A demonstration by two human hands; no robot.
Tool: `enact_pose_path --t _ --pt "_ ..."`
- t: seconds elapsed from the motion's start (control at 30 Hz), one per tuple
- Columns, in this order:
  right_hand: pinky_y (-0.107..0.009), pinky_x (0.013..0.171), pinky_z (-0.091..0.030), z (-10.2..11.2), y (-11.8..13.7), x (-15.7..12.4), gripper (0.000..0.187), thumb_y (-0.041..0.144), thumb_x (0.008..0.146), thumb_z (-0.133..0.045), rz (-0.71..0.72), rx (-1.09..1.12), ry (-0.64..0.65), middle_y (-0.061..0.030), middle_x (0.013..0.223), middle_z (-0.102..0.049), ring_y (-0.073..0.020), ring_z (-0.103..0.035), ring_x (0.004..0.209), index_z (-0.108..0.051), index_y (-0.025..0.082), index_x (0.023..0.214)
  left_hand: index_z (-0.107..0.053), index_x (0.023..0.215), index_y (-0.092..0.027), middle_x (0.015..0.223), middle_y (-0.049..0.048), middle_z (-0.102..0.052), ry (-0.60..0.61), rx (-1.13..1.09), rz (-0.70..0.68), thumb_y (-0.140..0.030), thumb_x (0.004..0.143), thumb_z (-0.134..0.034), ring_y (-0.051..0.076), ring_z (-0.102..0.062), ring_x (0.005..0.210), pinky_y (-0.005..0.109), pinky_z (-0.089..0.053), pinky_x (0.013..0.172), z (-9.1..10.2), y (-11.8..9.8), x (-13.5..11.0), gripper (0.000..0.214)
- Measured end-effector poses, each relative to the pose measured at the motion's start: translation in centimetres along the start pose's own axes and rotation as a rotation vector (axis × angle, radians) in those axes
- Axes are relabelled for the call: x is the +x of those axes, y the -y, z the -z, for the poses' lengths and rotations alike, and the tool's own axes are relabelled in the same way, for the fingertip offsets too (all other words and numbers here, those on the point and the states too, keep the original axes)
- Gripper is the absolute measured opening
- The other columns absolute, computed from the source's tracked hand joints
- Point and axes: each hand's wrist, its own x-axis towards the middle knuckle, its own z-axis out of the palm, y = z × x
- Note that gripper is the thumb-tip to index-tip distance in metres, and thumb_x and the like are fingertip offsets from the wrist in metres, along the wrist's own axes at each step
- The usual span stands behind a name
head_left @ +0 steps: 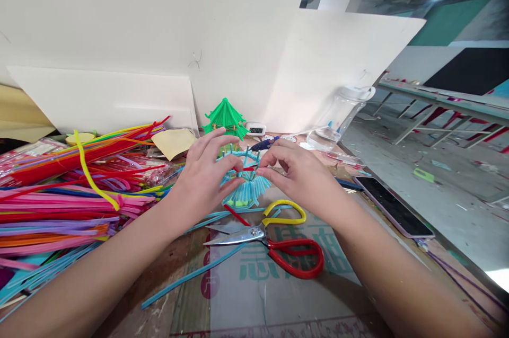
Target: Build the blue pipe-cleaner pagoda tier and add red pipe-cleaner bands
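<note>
A small light-blue pipe-cleaner structure [247,185] sits between my hands above the table. My left hand [204,171] cups its left side with the fingers curled round it. My right hand [296,171] pinches a short red pipe cleaner [248,168] at the structure's top. Another red piece [236,214] lies just below the structure. Scissors [274,237] with one yellow and one red handle lie on the cardboard in front of my hands, blades pointing left.
Heaps of coloured pipe cleaners [67,189] fill the left side. A green pipe-cleaner pagoda [226,117] stands behind my hands by white boards. A clear plastic jar [338,115] and a phone [393,205] are to the right. Loose blue pipe cleaners [191,274] lie on the cardboard.
</note>
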Motion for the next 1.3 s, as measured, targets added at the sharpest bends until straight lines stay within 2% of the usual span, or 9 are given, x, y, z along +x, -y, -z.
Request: enact_pose_path --t 0.1,0.23,0.3,0.43,0.53,0.7,0.9,1.1,1.3 --pt "-0.029 0.069 -0.038 -0.2 -0.1 0.0 0.006 0.019 0.091 -0.071 0.008 0.001 0.023 -0.0024 0.089 -0.064 -0.0174 -0.056 0.076 -0.065 0.019 0.089 -0.064 0.103 -0.025 0.141 0.0102 -0.057 -0.035 0.072 -0.059 -0.028 0.096 -0.063 0.032 -0.041 0.144 0.055 -0.037 0.118 0.0 -0.2 -0.1 0.008" --pt "-0.029 0.070 -0.041 -0.8 -0.3 -0.1 0.023 0.021 0.090 -0.072 0.015 -0.008 0.005 -0.0036 0.095 -0.066 -0.0177 -0.058 0.078 -0.066 0.018 0.112 -0.063 0.119 -0.026 0.143 0.0101 -0.058 -0.058 0.157 -0.106 -0.020 0.094 -0.063 0.032 -0.040 0.145 0.055 -0.036 0.119 -0.3 -0.6 -0.3 0.026" --pt "-0.030 0.073 -0.042 -1.0 -0.3 -0.1 0.024 0.023 0.093 -0.070 0.031 -0.012 0.017 -0.0050 0.099 -0.067 -0.0185 -0.059 0.082 -0.068 0.018 0.116 -0.061 0.124 -0.025 0.143 0.0115 -0.058 -0.077 0.179 -0.101 -0.020 0.094 -0.063 0.033 -0.041 0.145 0.056 -0.036 0.119 -0.4 -0.7 -0.3 0.030" --pt "-0.031 0.076 -0.043 -1.3 -0.1 0.1 0.012 0.025 0.095 -0.068 -0.009 0.011 0.054 -0.0050 0.098 -0.064 -0.0192 -0.060 0.085 -0.075 0.020 0.104 -0.064 0.120 -0.022 0.144 0.0152 -0.056 -0.090 0.150 -0.045 -0.032 0.096 -0.064 0.035 -0.040 0.146 0.058 -0.035 0.118 -0.6 -0.6 -0.2 0.026" --pt "-0.033 0.079 -0.043 -1.9 0.0 0.2 0.014 0.027 0.093 -0.070 -0.050 0.048 0.049 -0.0048 0.099 -0.060 -0.0201 -0.060 0.088 -0.077 0.024 0.105 -0.064 0.119 -0.022 0.144 0.0152 -0.055 -0.083 0.112 -0.011 -0.037 0.094 -0.066 0.036 -0.040 0.146 0.058 -0.035 0.118 -0.8 -0.4 -0.2 0.030" --pt "-0.038 0.084 -0.045 -3.1 0.1 0.2 0.017 0.023 0.092 -0.067 -0.068 0.059 0.047 -0.0073 0.105 -0.055 -0.0240 -0.059 0.099 -0.076 0.022 0.107 -0.066 0.117 -0.022 0.145 0.0147 -0.053 -0.056 0.080 -0.001 -0.034 0.095 -0.066 0.036 -0.037 0.147 0.057 -0.034 0.119 -0.7 -0.4 -0.3 0.026" --pt "-0.036 0.079 -0.045 -3.2 0.0 0.1 0.014 0.020 0.091 -0.065 -0.035 0.028 0.036 -0.0082 0.108 -0.054 -0.0237 -0.060 0.096 -0.074 0.020 0.102 -0.065 0.117 -0.020 0.147 0.0163 -0.051 -0.042 0.050 0.002 -0.031 0.094 -0.066 0.037 -0.037 0.147 0.059 -0.035 0.119 -0.6 -0.6 -0.1 0.025" --pt "-0.036 0.081 -0.045 -3.2 -0.4 0.1 0.012 0.020 0.090 -0.067 -0.046 0.056 0.047 -0.0081 0.111 -0.057 -0.0227 -0.060 0.097 -0.072 0.019 0.101 -0.067 0.101 -0.022 0.141 0.0108 -0.059 -0.110 0.178 -0.135 -0.020 0.093 -0.066 0.033 -0.043 0.143 0.054 -0.037 0.118 -0.5 -0.7 -0.3 0.008" --pt "-0.034 0.078 -0.044 -3.0 -0.3 0.2 0.009 0.022 0.092 -0.066 -0.056 0.078 0.078 -0.0081 0.114 -0.057 -0.0207 -0.059 0.093 -0.073 0.019 0.098 -0.068 0.103 -0.020 0.141 0.0070 -0.063 -0.131 0.390 -0.235 -0.017 0.095 -0.065 0.028 -0.048 0.141 0.048 -0.035 0.121 0.1 -1.6 -0.5 0.010"
